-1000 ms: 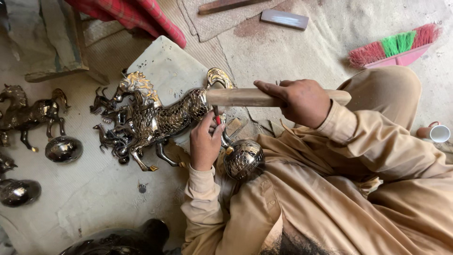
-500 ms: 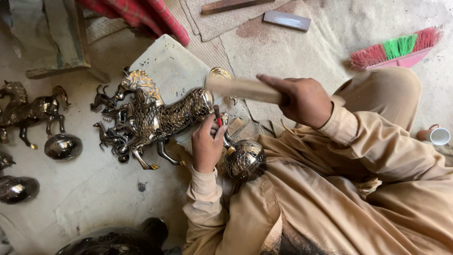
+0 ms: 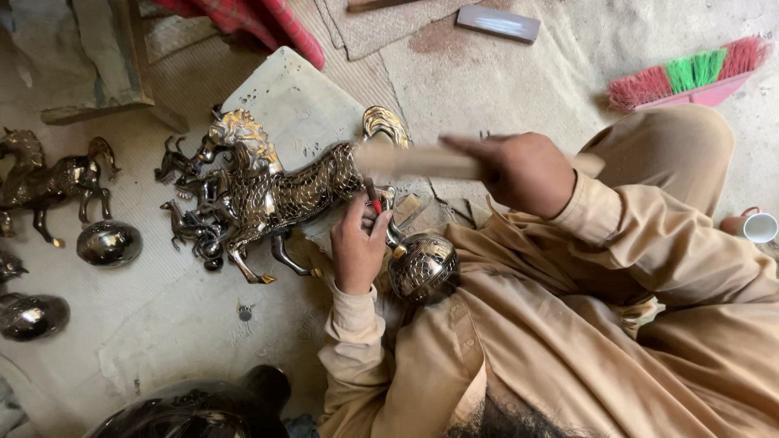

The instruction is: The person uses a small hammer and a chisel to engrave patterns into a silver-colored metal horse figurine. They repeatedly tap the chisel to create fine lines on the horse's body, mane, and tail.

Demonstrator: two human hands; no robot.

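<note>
Two bare hands worked over an ornate brass horse figurine with pierced, latticed flanks [image 3: 276,191], which lay on its side on a pale stone slab [image 3: 300,101] on the floor. The left hand [image 3: 357,247] was closed around a small red-handled tool [image 3: 375,203] held against the horse's hindquarters. The right hand [image 3: 523,170] was clenched around a pale wooden stick [image 3: 414,160], blurred, just above that tool. A round pierced brass ball [image 3: 422,266] sat against the person's lap. Another dark metal horse [image 3: 53,182] stood near the floor's left edge, a pink broom with green bristles [image 3: 690,77] near the top right corner.
</note>
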